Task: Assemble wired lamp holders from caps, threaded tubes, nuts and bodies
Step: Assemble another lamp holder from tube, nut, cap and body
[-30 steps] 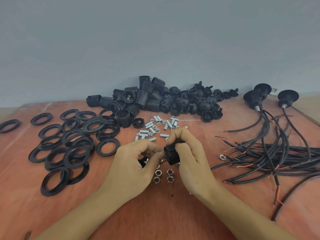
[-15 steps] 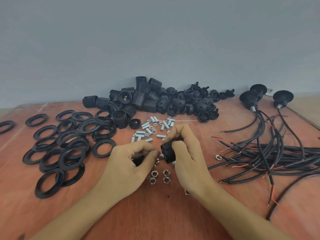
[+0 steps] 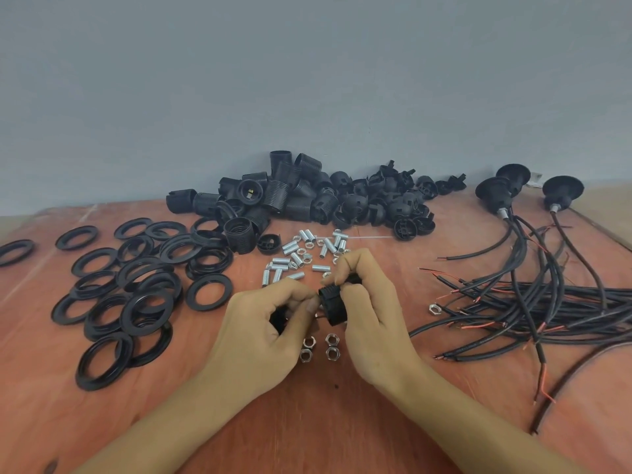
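Head view: at the centre of the frame a black cap is gripped by the right hand, fingers curled round it, above the reddish table. The left hand is closed as well, thumb and forefinger pinched together right against the cap's end; a small black part is seen inside its palm. Four nuts lie just below the hands, threaded tubes just above. Black rings are spread at left, holder bodies are heaped at upper centre, and wired holders with loose cables are laid at right.
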